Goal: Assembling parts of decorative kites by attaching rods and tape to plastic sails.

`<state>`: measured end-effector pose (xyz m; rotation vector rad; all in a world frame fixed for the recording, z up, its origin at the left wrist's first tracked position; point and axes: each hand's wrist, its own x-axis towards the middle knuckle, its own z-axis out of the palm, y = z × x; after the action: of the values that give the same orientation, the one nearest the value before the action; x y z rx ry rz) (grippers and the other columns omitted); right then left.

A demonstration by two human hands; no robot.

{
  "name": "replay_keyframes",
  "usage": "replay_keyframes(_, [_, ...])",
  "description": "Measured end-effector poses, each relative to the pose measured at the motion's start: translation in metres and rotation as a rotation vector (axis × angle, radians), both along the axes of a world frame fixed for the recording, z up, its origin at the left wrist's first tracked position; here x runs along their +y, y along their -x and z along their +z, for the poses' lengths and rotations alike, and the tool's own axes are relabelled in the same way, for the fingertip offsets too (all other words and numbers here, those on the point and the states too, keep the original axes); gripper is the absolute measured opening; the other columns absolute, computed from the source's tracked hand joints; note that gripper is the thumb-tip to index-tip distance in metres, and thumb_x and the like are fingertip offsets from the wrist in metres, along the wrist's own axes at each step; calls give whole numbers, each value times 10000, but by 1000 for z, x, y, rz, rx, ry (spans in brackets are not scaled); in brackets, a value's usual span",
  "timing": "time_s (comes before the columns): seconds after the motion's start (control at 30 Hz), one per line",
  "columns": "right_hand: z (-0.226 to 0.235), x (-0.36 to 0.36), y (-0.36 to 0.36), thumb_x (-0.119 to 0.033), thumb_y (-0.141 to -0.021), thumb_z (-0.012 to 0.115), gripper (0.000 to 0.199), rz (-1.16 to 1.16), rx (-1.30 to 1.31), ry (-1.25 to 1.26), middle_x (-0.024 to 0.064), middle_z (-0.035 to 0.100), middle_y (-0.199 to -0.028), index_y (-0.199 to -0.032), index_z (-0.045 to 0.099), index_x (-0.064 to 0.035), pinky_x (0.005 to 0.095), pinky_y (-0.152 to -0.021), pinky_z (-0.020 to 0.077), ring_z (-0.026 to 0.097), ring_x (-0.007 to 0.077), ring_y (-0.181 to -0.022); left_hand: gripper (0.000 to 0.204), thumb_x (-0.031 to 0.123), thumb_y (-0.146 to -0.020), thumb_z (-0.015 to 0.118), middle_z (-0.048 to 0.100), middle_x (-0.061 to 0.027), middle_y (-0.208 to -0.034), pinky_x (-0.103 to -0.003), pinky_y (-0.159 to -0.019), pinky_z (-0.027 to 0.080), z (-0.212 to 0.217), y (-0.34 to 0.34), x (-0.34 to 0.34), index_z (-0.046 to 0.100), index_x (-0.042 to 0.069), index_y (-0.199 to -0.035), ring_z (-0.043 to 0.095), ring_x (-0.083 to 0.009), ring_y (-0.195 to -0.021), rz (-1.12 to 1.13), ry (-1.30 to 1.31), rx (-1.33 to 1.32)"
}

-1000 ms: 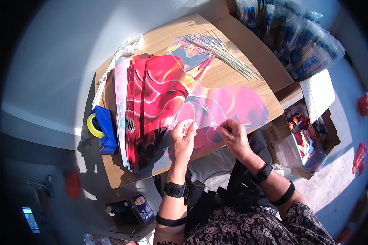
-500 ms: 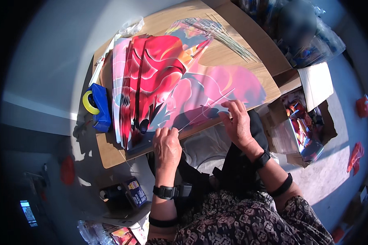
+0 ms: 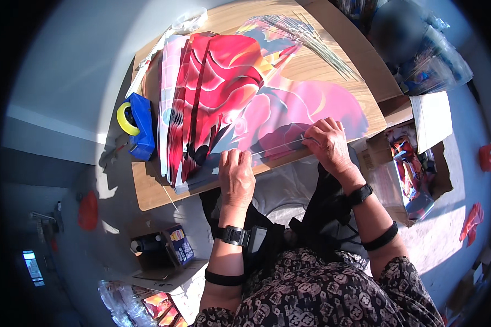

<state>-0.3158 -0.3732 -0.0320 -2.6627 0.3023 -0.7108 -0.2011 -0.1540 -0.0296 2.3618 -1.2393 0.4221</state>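
A thin pale stick (image 3: 278,146) runs between my hands, low over the near edge of a pink and grey printed sheet (image 3: 311,103). My left hand (image 3: 237,177) is closed round its left part, at the sheet's near edge. Farther right, the fingers of my right hand (image 3: 330,146) pinch the stick, and a short end shows past them. Just left of this sheet lies a fanned stack of red printed sheets (image 3: 223,76). My fingertips partly hide where the stick meets the sheet.
Several thin sticks (image 3: 324,49) lie at the table's (image 3: 365,90) far side. A blue tape dispenser (image 3: 142,128) with yellow tape is at its left edge. An open cardboard box (image 3: 442,169) of colourful pieces stands on the right; another box (image 3: 196,264) is at lower left.
My right hand, open near the stick before, has closed on it. The stick has swung from slanting across the sheet to lying nearly along its near edge.
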Motion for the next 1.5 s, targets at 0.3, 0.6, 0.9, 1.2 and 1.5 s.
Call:
replay_keyframes(0.3, [2,-24,15,-64,-720,690,94,70,-11,-255,52,585,-792,-803,648,-77,371,-780,447,568,267,-837,606,199,-800,676,437,-219,-1306,-472,-1057,311,-14,43,-11,427,-61,-1288,414,-368,-1222,-23,-54,118])
replay_keyframes(0.6, [3,-25,17,-46,-741,677,66,26,-14,-317,51,587,-768,-796,650,-72,351,-749,452,573,251,-803,650,215,-798,684,378,-230,-1380,-502,-1089,267,-17,43,-9,405,-5,-1344,357,-390,-1285,-3,-42,153])
replay_keyframes(0.9, [3,-26,17,-55,-746,677,69,25,-3,-276,58,579,-780,-793,630,-74,358,-746,450,572,258,-812,714,232,-817,675,291,-221,-1478,-503,-1119,224,-18,43,-9,339,10,-1407,284,-363,-1377,9,-80,216])
replay_keyframes(1.2, [4,-27,15,-68,-756,662,65,58,-1,-205,52,582,-786,-804,621,-81,364,-771,436,566,264,-824,724,223,-812,681,278,-212,-1488,-497,-1124,221,-21,44,-8,335,-1,-1407,259,-352,-1393,11,-77,220])
replay_keyframes(1.5, [1,-29,15,-74,-770,658,52,68,-7,-253,48,586,-789,-797,613,-76,365,-773,434,563,258,-829,727,236,-811,680,269,-197,-1496,-514,-1125,211,-23,43,-2,340,-25,-1398,240,-336,-1406,86,-98,174])
